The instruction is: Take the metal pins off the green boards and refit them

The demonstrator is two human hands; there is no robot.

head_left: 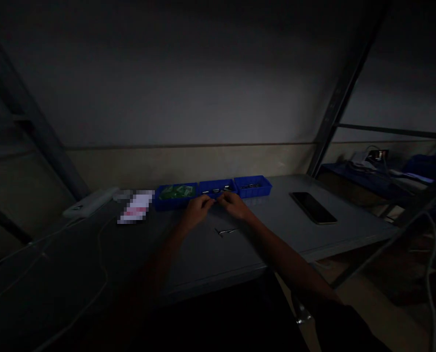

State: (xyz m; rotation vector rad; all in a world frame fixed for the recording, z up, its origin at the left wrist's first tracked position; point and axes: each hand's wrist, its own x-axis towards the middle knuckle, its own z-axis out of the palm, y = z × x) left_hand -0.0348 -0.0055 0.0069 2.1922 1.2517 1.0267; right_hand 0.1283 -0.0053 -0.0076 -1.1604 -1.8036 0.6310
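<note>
My left hand (199, 210) and my right hand (233, 204) meet over the table, just in front of the middle blue bin (203, 186). Fingers of both hands are pinched close together. Whatever lies between them is too small and dark to name. On the table below my hands rests a thin T-shaped metal piece (225, 231). Small metal parts (221, 189) lie in the middle bin. The left blue bin (174, 203) holds green packets (177, 191), and more small parts (250, 186) sit in the right blue bin (256, 191).
A dark phone (313, 208) lies on the grey table (276, 230) at the right. To the left are a pixelated pale sheet or screen (137, 206) and a white box-shaped device (89, 203). A cable (101, 244) runs along the left. Metal posts (344, 93) frame the table.
</note>
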